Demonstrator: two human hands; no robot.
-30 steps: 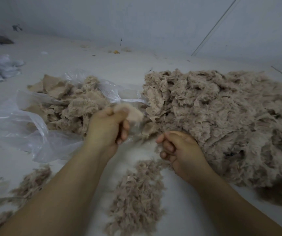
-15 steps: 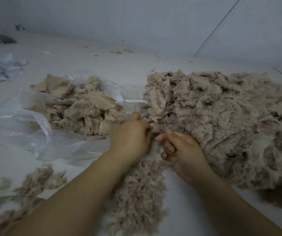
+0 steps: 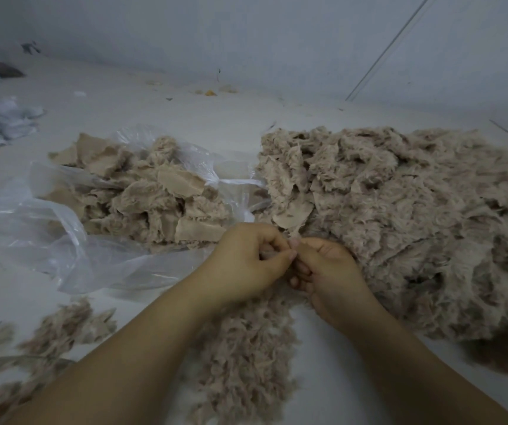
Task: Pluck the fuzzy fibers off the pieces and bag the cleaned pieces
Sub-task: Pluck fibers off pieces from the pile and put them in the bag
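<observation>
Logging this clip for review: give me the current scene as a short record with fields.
left hand: fingers curled, pinching a small fuzzy piece
right hand: fingers curled at the same piece, meeting the left
unprocessed pile: right, large, fuzzy
plastic bag: left, open, holding the cleaned pieces
plucked fibers: loose heap below the hands
surface: pale, with small debris at the far edge

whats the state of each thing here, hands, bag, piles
left hand: curled, pinching a small fuzzy piece
right hand: curled, pinching the same piece
bag: open, lying flat, partly filled with cleaned pieces
fuzzy pile: heaped to the right, not bagged
plucked fibers: loose on the surface beneath the hands
</observation>
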